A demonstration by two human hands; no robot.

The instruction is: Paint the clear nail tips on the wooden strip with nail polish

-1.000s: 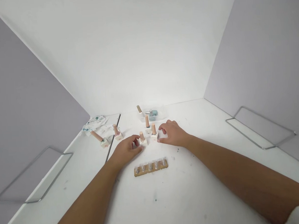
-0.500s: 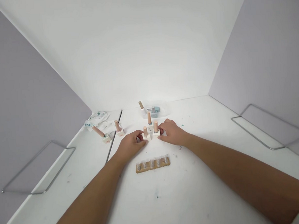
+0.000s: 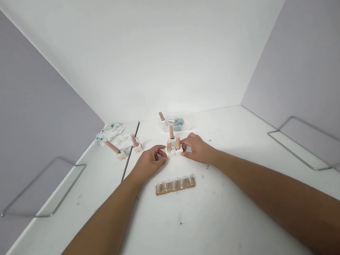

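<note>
**Two hands hold a pair of capped bottles together on the bench**

We see the left fingers [image 3: 161, 151] pinched on the white square base of the left bottle [image 3: 169, 148]. The right fingers [image 3: 185, 146] are closed on the base of the right bottle [image 3: 178, 145]. The two small bottles, each with a tall peach cap, stand upright and touching just beyond the wooden strip [image 3: 175, 184].

The left hand [image 3: 149, 163] lies palm down on the white bench [image 3: 191, 224] beyond the strip's left end. The right hand [image 3: 198, 149] lies beyond its right end, and both bare forearms run back toward us past the strip. The strip lies flat and carries a row of small clear pieces.

Farther beyond the strip a third bottle [image 3: 171, 132] stands close behind the pair. Past that, a clear tray [image 3: 183, 124] holds a blue-grey bottle [image 3: 177, 122], with a leaning bottle [image 3: 161, 117] at the tray's left edge.

Well to the left of the strip, one capped bottle [image 3: 115, 149] lies on its side and another [image 3: 135, 143] stands near it. Printed packets [image 3: 109, 131] lie beyond them. A wire frame [image 3: 43, 187] lies far to the strip's left and a second frame [image 3: 306, 144] far to its right.
</note>
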